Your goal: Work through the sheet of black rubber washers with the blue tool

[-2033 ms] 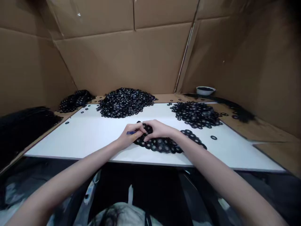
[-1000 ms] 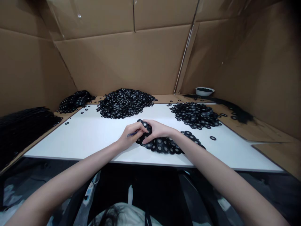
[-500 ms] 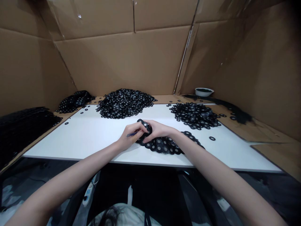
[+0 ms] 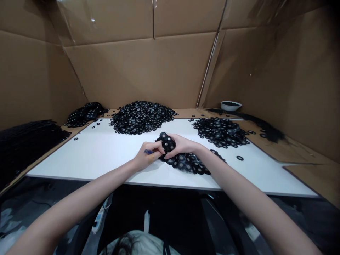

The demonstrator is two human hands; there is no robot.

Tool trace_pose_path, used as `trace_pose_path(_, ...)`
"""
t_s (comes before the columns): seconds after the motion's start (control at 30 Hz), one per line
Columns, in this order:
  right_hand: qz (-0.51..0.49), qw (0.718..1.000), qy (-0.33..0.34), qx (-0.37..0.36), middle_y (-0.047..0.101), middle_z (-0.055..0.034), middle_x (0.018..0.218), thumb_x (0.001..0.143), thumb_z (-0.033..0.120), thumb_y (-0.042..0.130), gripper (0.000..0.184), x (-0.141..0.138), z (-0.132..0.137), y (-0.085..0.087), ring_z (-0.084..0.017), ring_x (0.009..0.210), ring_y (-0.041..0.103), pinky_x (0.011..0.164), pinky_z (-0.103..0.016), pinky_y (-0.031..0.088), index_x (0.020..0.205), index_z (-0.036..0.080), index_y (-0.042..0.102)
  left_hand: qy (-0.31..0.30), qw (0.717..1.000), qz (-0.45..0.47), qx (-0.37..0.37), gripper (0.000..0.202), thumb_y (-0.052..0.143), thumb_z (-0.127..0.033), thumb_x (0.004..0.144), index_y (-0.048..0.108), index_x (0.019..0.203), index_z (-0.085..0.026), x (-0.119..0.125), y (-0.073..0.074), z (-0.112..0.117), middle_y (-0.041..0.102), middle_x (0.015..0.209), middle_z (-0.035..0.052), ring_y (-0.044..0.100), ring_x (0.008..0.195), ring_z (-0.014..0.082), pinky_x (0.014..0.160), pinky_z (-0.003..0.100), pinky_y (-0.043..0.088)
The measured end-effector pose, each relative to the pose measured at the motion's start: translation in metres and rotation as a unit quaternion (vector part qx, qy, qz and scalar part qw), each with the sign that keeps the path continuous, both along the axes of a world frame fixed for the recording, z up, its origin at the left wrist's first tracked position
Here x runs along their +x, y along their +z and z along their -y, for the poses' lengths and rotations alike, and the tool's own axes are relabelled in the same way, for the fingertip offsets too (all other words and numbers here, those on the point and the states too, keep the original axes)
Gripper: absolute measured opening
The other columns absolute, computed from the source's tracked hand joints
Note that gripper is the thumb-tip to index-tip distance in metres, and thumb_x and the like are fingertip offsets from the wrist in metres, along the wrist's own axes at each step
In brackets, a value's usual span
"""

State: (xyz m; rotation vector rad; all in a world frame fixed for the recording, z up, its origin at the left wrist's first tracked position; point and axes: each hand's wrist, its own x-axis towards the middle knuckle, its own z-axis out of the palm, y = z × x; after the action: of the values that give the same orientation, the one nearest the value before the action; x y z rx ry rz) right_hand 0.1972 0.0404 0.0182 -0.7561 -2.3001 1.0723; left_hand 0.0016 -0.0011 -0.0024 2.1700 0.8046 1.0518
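My left hand (image 4: pixel 143 157) is closed on a small blue-handled tool (image 4: pixel 148 151); its working end is hidden. Beside it, my right hand (image 4: pixel 183 144) grips the raised end of a sheet of joined black discs with pale centres (image 4: pixel 168 142). Fingertips of both hands meet at that end. The rest of the sheet spreads under my right wrist on the white board (image 4: pixel 101 156), near its front edge.
A large heap of black rings (image 4: pixel 140 117) stands at the back, a smaller ring heap (image 4: pixel 220 131) at right. One loose ring (image 4: pixel 239 158) lies nearby. A white bowl (image 4: pixel 231 106), dark strands (image 4: pixel 271 131) and a black bundle (image 4: pixel 29 141) flank the board. Cardboard walls (image 4: pixel 127 74) enclose it.
The gripped end of the disc sheet has turned upward, and more of its discs show between my hands. My left fingers have shifted slightly down along its edge.
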Motion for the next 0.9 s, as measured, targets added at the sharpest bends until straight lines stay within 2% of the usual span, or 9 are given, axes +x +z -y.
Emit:
trace_pose_path(0.37, 0.003, 1.0, -0.012, -0.004, 0.059, -0.0027, 0.098, 0.05, 0.032, 0.08, 0.055, -0.0002, 0.0001, -0.0014, -0.02, 0.089, 0.055, 0.082, -0.033, 0.045, 0.095, 0.017, 0.053, -0.018, 1.0, -0.02, -0.001, 0.014, 0.051, -0.017, 0.079, 0.061, 0.071, -0.012, -0.003, -0.0044, -0.0045, 0.059, 0.067, 0.0008, 0.049, 0.061, 0.0113, 0.059, 0.022, 0.036)
trace_pose_path(0.63, 0.022, 0.999, -0.028, -0.006, 0.058, -0.0018, 0.095, 0.048, 0.032, 0.08, 0.054, -0.0003, 0.0016, 0.0023, -0.019, 0.087, 0.055, 0.081, -0.033, 0.044, 0.092, 0.017, 0.053, -0.026, 0.999, -0.038, -0.002, 0.018, 0.05, -0.021, 0.08, 0.06, 0.068, -0.012, -0.0002, 0.0012, -0.0015, 0.058, 0.064, 0.001, 0.048, 0.059, 0.0109, 0.057, 0.021, 0.036)
trace_pose_path(0.9, 0.023, 0.999, -0.019, -0.019, 0.06, -0.0017, 0.092, 0.049, 0.03, 0.08, 0.05, -0.0001, 0.0005, 0.0009, -0.019, 0.084, 0.056, 0.077, -0.032, 0.045, 0.09, 0.016, 0.055, -0.034, 0.998, -0.057, 0.002, 0.018, 0.05, -0.017, 0.08, 0.065, 0.07, -0.012, 0.0003, 0.002, -0.001, 0.062, 0.067, 0.0022, 0.053, 0.062, 0.0125, 0.059, 0.021, 0.038)
